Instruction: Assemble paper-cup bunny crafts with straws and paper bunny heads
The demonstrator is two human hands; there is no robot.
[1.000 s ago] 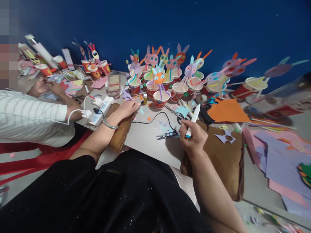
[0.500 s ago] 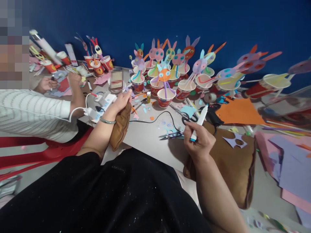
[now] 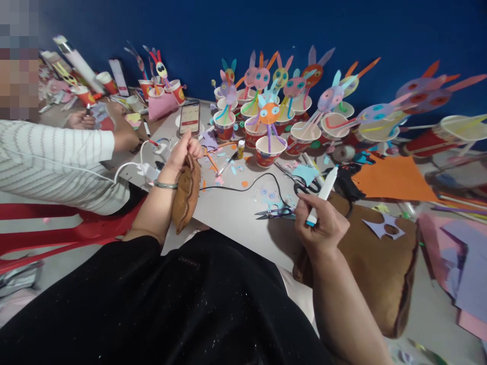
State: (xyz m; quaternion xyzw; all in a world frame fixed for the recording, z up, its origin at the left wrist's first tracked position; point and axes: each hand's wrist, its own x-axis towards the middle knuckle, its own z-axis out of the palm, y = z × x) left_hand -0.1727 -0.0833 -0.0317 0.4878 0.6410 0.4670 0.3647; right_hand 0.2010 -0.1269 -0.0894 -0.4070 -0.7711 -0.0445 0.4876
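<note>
My right hand (image 3: 323, 220) grips a white marker (image 3: 324, 192) with a blue end, its tip pointing up and away. Beneath that forearm lies a large brown cushion (image 3: 375, 274). Black-handled scissors (image 3: 272, 213) rest on the table just left of this hand. My left hand (image 3: 185, 152) is closed, with fingers curled in; whatever may be inside them is hidden. A smaller brown padded pouch (image 3: 186, 195) sits under the left wrist, which wears a bangle (image 3: 166, 185). Just beyond that hand lies a phone (image 3: 189, 118) with a lit screen.
Several paper cups (image 3: 271, 152) with coloured paper rabbit figures stand along the blue wall. A black cable (image 3: 243, 189) crosses the table among paper scraps. Orange paper (image 3: 393, 177) and purple sheets (image 3: 475, 274) lie to the right. At left, another person's striped sleeve (image 3: 57, 147) reaches over the table.
My left hand has drawn back from the phone and its fingers have curled closed. My right hand still grips the marker. The whole view has shifted slightly.
</note>
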